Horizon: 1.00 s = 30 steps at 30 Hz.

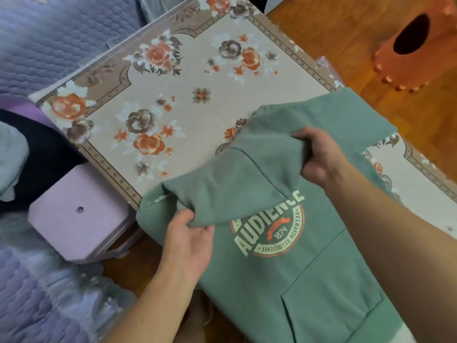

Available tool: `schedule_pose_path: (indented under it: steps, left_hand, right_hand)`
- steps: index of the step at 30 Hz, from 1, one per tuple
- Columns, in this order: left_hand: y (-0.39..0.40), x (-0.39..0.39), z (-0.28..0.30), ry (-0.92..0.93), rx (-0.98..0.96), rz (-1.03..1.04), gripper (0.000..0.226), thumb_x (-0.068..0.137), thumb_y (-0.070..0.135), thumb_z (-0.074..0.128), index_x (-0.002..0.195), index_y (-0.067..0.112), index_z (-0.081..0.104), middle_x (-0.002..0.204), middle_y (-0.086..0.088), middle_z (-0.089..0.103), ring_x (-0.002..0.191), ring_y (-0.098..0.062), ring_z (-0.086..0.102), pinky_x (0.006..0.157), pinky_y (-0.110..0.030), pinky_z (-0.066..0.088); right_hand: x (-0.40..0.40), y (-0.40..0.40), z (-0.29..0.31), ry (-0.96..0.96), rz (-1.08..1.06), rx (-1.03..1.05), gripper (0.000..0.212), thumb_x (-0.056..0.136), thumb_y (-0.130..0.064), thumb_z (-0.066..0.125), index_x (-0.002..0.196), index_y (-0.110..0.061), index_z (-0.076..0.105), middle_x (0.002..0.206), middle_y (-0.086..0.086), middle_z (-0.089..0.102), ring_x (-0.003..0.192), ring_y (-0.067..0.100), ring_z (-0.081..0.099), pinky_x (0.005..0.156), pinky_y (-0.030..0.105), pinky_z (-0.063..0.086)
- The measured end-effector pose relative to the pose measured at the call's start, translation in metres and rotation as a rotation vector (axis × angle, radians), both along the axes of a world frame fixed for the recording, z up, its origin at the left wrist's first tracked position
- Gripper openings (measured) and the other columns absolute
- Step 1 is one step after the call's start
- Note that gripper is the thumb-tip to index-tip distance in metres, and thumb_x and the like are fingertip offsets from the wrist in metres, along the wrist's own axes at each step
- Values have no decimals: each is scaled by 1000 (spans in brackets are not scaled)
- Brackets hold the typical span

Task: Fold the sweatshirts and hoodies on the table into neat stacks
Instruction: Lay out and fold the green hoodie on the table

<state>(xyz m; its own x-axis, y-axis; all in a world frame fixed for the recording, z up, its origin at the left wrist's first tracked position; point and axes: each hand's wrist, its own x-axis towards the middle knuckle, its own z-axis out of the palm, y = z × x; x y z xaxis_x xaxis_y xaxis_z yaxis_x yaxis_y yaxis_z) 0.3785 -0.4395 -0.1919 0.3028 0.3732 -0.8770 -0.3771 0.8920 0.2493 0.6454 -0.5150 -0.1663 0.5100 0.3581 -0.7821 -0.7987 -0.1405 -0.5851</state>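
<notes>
Two hands: we find both engaged on one garment, a green hoodie (pixel 284 276).
Garment position: we note the green hoodie lies chest-up at the near right of the floral table (pixel 173 78), print showing, its lower body hanging over the near edge.
Step in hand: we judge the hood or upper section is being folded down over the chest; the fold is not yet laid flat.
Left hand (pixel 190 233): fingers curled, pinching the folded edge at the left shoulder.
Right hand (pixel 319 159): fingers closed round a bunch of fabric at the hood, wrist raised, forearm reaching in from the lower right.
Next move: we judge it calls for laying the fold level and smoothing it, then bringing sleeves and hem in.
Surroundings: we record a lilac stool (pixel 74 224) left of the table and an orange stool (pixel 415 53) on the wooden floor beyond.
</notes>
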Motion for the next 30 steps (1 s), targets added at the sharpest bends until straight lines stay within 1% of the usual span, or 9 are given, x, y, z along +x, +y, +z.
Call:
schedule_pose_path:
  steps: [2, 7, 12, 17, 19, 22, 25, 27, 30]
  left_hand:
    - [-7, -9, -13, -8, -17, -113, 57, 86, -18, 33, 124, 13, 61, 126, -16, 71, 113, -29, 70, 97, -44, 56]
    - [-10, -23, -43, 385, 77, -629, 28, 95, 3, 52, 119, 10, 63, 107, -10, 71, 96, -26, 66, 81, -33, 53]
    - [9, -13, -54, 424, 211, -687, 34, 94, 44, 69, 121, 27, 59, 114, 1, 71, 103, -25, 70, 77, -36, 58]
    - [13, -11, -57, 860, 523, -1107, 44, 87, 51, 67, 107, 15, 51, 112, -2, 67, 101, -34, 67, 86, -42, 54]
    - [6, -16, -37, 1041, 813, -1305, 34, 96, 48, 56, 94, 16, 46, 95, -2, 59, 97, -36, 63, 77, -39, 45]
    - [-9, -7, -10, 757, 1857, -1375, 28, 95, 28, 54, 71, 22, 42, 75, -4, 52, 78, -34, 57, 68, -42, 39]
    - [10, 24, -49, 689, 2209, -1618, 35, 94, 39, 50, 114, 17, 66, 123, -14, 62, 119, -36, 55, 97, -46, 42]
    - [33, 35, -75, 752, 2173, -1917, 62, 99, 52, 39, 153, 23, 43, 161, -16, 36, 151, -39, 26, 120, -54, 25]
    - [48, 27, -108, 712, 2245, -2075, 70, 101, 65, 19, 163, 35, 7, 172, -7, 2, 158, -33, -8, 125, -59, 5]
  right_hand:
    - [2, -10, -9, 45, 5, 18, 38, 87, -2, 46, 118, -5, 68, 111, 13, 75, 99, 28, 73, 85, 39, 60]
    - [-1, -34, -65, -306, 199, -647, 25, 85, -7, 65, 109, -3, 65, 91, 16, 70, 65, 23, 63, 54, 26, 52]
    - [-2, -35, -76, -473, 282, -623, 31, 90, -14, 66, 120, -13, 60, 106, 8, 67, 91, 24, 65, 78, 33, 53]
    - [-9, -43, -74, -813, 587, -1000, 49, 89, -2, 52, 137, -4, 49, 132, 27, 52, 121, 47, 50, 104, 42, 38]
    - [-23, -42, -71, -1270, 677, -979, 54, 87, -5, 52, 141, 0, 46, 136, 32, 46, 120, 50, 45, 106, 48, 35]
    - [-45, -30, -76, -1608, 848, -806, 54, 96, -23, 51, 147, -7, 43, 153, 25, 35, 139, 46, 33, 116, 52, 28]
    - [-53, -17, -94, -1541, 1058, -847, 64, 101, -47, 39, 158, -20, 28, 167, 13, 16, 153, 38, 10, 123, 53, 10]
    - [-45, -18, -113, -1484, 1124, -915, 68, 101, -57, 30, 160, -27, 17, 169, 8, 7, 155, 36, 1, 124, 53, 3]
    - [-27, -25, -138, -1374, 1132, -979, 71, 100, -65, 21, 161, -32, 9, 170, 4, 2, 155, 33, -3, 124, 54, -1]
